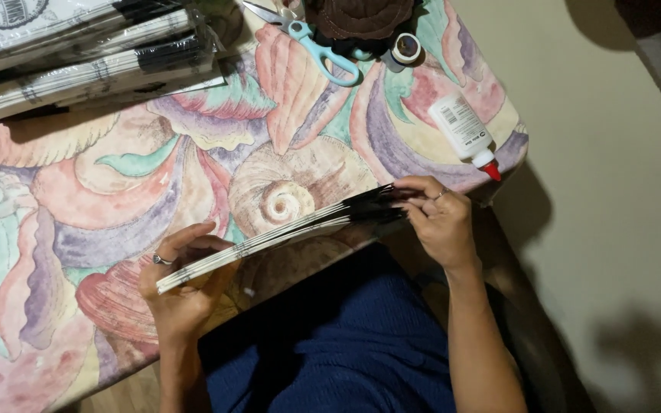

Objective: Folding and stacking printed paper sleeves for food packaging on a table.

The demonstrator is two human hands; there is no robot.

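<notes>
Wrapped stack of booklets [78, 57]: far left of the scissors, on the shell-patterned tablecloth [78, 199].
Left hand [181, 279]: well below-left of the scissors, ringed, fingers closed around the pale end of the sheaf of thin cards [284, 233].
Sheaf of thin cards: below the scissors, held edge-on above the table edge, slanting up to the right.
Scissors [315, 46]: teal-handled, at the table's far edge.
Tape roll [405, 47]: just right of the scissors.
Right hand [441, 222]: below-right of the scissors, fingertips pinched on the sheaf's dark end.
Glue bottle [464, 134]: right of the scissors, lying flat, red tip.

Shell-patterned tablecloth [116, 191], beige floor [613, 229]
</notes>
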